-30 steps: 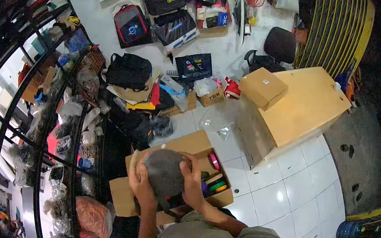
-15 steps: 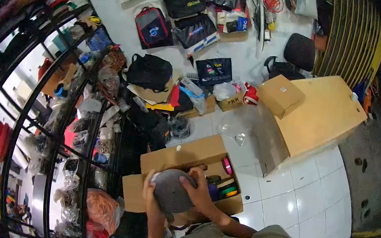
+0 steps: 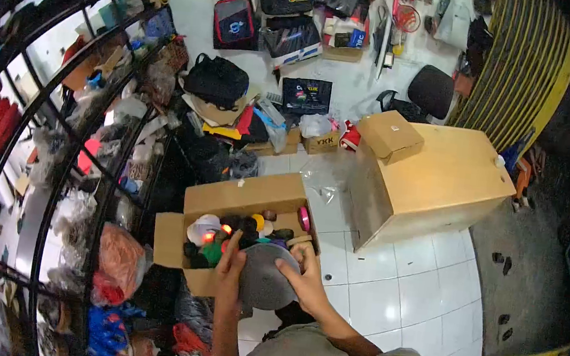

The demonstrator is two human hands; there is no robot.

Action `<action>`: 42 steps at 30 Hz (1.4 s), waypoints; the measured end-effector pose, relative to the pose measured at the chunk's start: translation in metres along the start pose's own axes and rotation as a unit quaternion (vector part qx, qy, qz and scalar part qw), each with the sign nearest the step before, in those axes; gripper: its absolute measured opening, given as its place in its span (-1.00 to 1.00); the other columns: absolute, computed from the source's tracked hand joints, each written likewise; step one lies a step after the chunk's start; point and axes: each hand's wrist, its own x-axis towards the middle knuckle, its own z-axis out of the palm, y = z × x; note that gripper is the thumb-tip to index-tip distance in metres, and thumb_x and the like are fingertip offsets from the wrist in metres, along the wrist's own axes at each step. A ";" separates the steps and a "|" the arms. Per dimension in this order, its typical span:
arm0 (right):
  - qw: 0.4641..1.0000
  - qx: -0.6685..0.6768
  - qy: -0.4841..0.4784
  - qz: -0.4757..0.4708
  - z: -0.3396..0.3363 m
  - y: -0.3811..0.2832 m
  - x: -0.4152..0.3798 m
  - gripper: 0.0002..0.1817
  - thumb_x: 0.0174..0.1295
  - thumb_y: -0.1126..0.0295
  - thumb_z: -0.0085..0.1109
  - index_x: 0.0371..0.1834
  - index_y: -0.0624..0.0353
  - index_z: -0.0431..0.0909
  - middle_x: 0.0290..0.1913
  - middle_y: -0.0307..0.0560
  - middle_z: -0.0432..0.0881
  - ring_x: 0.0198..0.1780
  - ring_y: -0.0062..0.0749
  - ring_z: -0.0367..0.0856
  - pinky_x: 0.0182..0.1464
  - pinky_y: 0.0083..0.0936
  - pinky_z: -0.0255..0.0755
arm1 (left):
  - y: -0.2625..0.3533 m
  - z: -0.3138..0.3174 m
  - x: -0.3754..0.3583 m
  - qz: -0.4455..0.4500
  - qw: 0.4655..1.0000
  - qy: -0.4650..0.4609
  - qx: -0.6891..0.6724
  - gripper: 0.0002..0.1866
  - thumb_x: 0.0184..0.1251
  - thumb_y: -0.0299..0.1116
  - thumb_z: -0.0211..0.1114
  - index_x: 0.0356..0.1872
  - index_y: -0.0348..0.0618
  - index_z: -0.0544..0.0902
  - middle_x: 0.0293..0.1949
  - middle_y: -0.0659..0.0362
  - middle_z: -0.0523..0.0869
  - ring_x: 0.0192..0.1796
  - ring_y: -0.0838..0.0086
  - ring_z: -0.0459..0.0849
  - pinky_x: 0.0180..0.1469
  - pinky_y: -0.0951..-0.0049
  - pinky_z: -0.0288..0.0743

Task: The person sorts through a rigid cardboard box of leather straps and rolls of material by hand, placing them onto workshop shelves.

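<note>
A large, flat, round grey roll, which looks like wound strap or tape, is held between my two hands in front of the body. My left hand grips its left edge with the fingers stretched along the side. On the upper right edge my right hand is closed, thumb lying on the flat face. Just beyond the roll an open cardboard box holds several rolls and spools, among them a pink roll, a white one and a green item. The roll hides part of the box's near side.
A wooden cabinet bearing a closed cardboard box stands to the right. Black metal shelving packed with bagged goods runs along the left. Bags, including a black bag, lie on the floor ahead. White tiles lie to the right.
The grey roll has come nearer to my body, off the open box, so more of the contents show. Both hands still hold it. The view has shifted, moving the box left and up in the picture.
</note>
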 end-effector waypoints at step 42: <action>0.997 -0.052 0.017 -0.059 -0.283 -0.134 0.154 -0.40 0.35 0.23 0.23 0.39 0.20 0.30 0.39 -0.02 0.33 0.45 -0.30 0.19 0.46 -0.33 0.03 | -0.089 0.335 0.090 0.150 0.983 -0.007 0.107 -0.58 0.46 -0.40 0.14 0.30 -0.27 0.49 0.25 0.06 0.58 0.30 0.37 0.49 0.35 0.41 0.30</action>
